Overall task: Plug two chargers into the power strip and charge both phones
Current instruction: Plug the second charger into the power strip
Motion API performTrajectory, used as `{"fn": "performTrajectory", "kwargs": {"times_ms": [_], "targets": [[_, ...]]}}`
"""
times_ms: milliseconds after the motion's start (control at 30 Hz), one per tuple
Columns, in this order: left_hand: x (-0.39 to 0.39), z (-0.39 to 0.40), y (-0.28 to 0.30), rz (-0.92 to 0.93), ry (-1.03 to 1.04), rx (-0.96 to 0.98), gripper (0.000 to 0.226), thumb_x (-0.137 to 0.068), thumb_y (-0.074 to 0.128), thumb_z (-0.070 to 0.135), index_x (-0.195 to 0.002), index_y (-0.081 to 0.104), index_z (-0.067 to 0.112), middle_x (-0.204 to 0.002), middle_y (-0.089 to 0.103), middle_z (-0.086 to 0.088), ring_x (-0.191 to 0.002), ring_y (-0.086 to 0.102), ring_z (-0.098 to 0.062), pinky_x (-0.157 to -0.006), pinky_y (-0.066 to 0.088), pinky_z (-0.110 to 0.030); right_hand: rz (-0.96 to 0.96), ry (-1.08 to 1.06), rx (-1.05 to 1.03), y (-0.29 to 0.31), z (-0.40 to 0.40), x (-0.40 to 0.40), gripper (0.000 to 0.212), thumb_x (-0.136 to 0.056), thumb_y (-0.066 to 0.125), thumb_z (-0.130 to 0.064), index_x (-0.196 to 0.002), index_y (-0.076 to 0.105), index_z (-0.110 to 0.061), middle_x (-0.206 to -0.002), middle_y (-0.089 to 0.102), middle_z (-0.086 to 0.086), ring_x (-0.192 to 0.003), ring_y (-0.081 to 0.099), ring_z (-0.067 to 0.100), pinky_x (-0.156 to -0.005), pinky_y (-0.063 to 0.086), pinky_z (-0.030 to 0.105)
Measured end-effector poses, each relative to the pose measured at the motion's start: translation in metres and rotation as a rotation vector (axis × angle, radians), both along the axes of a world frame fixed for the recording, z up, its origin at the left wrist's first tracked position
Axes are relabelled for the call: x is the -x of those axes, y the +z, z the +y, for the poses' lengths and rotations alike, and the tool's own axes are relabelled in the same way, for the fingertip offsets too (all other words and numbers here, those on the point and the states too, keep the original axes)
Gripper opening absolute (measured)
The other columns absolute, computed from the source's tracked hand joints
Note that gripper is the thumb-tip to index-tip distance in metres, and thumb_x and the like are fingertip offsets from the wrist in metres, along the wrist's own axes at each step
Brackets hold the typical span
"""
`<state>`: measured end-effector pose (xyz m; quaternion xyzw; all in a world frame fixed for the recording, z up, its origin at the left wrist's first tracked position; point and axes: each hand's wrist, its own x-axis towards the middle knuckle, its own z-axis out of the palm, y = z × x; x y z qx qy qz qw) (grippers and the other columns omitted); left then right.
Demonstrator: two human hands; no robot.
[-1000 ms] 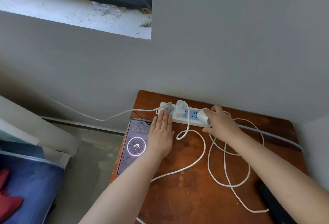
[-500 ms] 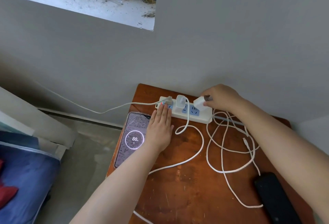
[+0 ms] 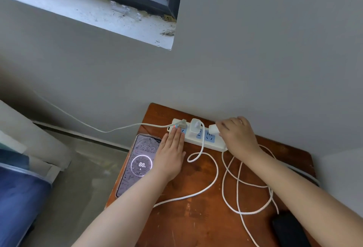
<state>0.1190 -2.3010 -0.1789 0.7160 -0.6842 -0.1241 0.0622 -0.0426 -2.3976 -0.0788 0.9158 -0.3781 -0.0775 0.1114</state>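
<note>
A white power strip (image 3: 204,141) lies at the back of the wooden table (image 3: 196,217). One white charger (image 3: 196,126) stands plugged into its middle, its cable (image 3: 212,184) looping over the table. My left hand (image 3: 171,156) lies flat, fingertips pressing the strip's left end. My right hand (image 3: 236,133) grips a second white charger (image 3: 213,129) over the strip's right sockets. A lit phone (image 3: 137,165) showing 88% lies at the table's left edge. A dark phone (image 3: 288,229) lies at the front right, partly under my right forearm.
The strip's grey plug and cord (image 3: 117,129) run left off the table. A long loose white cable (image 3: 241,193) coils on the right half. The wall stands right behind the strip. A bed with blue cover (image 3: 17,197) stands at the left.
My right hand has brought the second charger from the strip's right end up over its right sockets. The left hand stays pressed on the strip. The camera tilted slightly.
</note>
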Motion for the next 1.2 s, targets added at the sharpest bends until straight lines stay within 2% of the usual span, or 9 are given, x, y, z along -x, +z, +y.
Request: {"fn": "performTrajectory", "kwargs": {"times_ms": [133, 200, 367, 500, 733, 867, 967, 1067, 1200], "targets": [[-0.002, 0.0, -0.001, 0.023, -0.001, 0.025, 0.057, -0.099, 0.018, 0.033, -0.142, -0.011, 0.009, -0.155, -0.011, -0.009, -0.141, -0.016, -0.021, -0.106, -0.019, -0.031, 0.054, 0.034, -0.147, -0.002, -0.011, 0.001, 0.046, -0.087, 0.057, -0.009, -0.131, 0.041, -0.005, -0.128, 0.055, 0.016, -0.114, 0.052, 0.03, -0.107, 0.031, 0.041], [-0.002, 0.0, -0.002, 0.036, 0.001, 0.032, 0.057, -0.099, 0.019, 0.033, -0.142, -0.011, 0.01, -0.155, -0.01, -0.009, -0.141, -0.015, -0.021, -0.106, -0.019, -0.03, 0.068, 0.065, -0.13, -0.003, -0.014, 0.0, 0.044, -0.09, 0.054, -0.011, -0.132, 0.04, -0.008, -0.129, 0.055, 0.013, -0.116, 0.052, 0.027, -0.111, 0.024, 0.041], [-0.002, 0.001, -0.004, 0.051, 0.003, 0.035, 0.057, -0.099, 0.019, 0.033, -0.142, -0.012, 0.01, -0.155, -0.01, -0.009, -0.141, -0.016, -0.02, -0.107, -0.018, -0.031, 0.004, 0.016, -0.148, 0.006, -0.014, -0.009, 0.015, -0.081, 0.065, -0.008, -0.093, 0.061, 0.0, -0.087, 0.071, 0.017, -0.079, 0.064, 0.033, -0.099, 0.04, 0.042], [-0.002, 0.001, -0.005, 0.052, 0.002, 0.032, 0.057, -0.099, 0.018, 0.033, -0.142, -0.012, 0.011, -0.155, -0.01, -0.008, -0.141, -0.016, -0.02, -0.107, -0.018, -0.031, 0.015, 0.144, -0.067, 0.013, -0.009, -0.015, 0.029, -0.044, 0.088, 0.0, -0.063, 0.067, 0.0, -0.057, 0.07, 0.013, -0.048, 0.064, 0.027, -0.065, 0.057, 0.041], [-0.003, 0.001, -0.006, 0.037, -0.016, 0.028, 0.056, -0.099, 0.017, 0.032, -0.141, -0.013, 0.01, -0.155, -0.011, -0.009, -0.138, -0.02, -0.018, -0.106, -0.019, -0.031, 0.032, 0.078, -0.029, 0.003, 0.009, -0.014, 0.052, -0.035, 0.091, -0.008, -0.082, 0.069, 0.002, -0.077, 0.074, 0.017, -0.068, 0.07, 0.03, -0.064, 0.057, 0.038], [-0.003, 0.001, -0.007, 0.042, -0.016, 0.024, 0.056, -0.099, 0.017, 0.033, -0.141, -0.014, 0.01, -0.155, -0.012, -0.008, -0.128, -0.029, -0.015, -0.106, -0.019, -0.031, 0.006, 0.037, -0.045, -0.004, 0.02, -0.011, 0.057, -0.035, 0.09, -0.005, -0.087, 0.068, 0.003, -0.075, 0.072, 0.018, -0.066, 0.069, 0.031, -0.061, 0.058, 0.035], [-0.003, 0.0, -0.007, 0.045, -0.01, 0.026, 0.056, -0.099, 0.017, 0.033, -0.141, -0.014, 0.01, -0.155, -0.012, -0.009, -0.13, -0.028, -0.015, -0.106, -0.019, -0.031, -0.053, -0.045, -0.108, -0.005, 0.017, -0.011, 0.05, -0.05, 0.084, 0.005, -0.096, 0.065, 0.007, -0.084, 0.07, 0.023, -0.075, 0.067, 0.037, -0.063, 0.058, 0.037], [-0.004, 0.001, -0.005, 0.037, -0.017, 0.03, 0.056, -0.1, 0.018, 0.032, -0.141, -0.013, 0.009, -0.155, -0.011, -0.009, -0.137, -0.022, -0.018, -0.106, -0.019, -0.031, -0.082, -0.086, -0.156, -0.004, 0.005, -0.012, 0.039, -0.079, 0.061, 0.005, -0.118, 0.053, 0.003, -0.111, 0.062, 0.022, -0.101, 0.057, 0.037, -0.081, 0.051, 0.041], [-0.004, 0.002, -0.005, 0.038, -0.009, 0.033, 0.056, -0.1, 0.017, 0.033, -0.141, -0.013, 0.01, -0.155, -0.011, -0.008, -0.127, -0.03, -0.016, -0.105, -0.02, -0.031, -0.003, -0.041, -0.143, -0.002, 0.003, -0.014, 0.046, -0.08, 0.06, 0.004, -0.124, 0.047, 0.004, -0.118, 0.059, 0.022, -0.105, 0.054, 0.037, -0.084, 0.051, 0.039]]}}
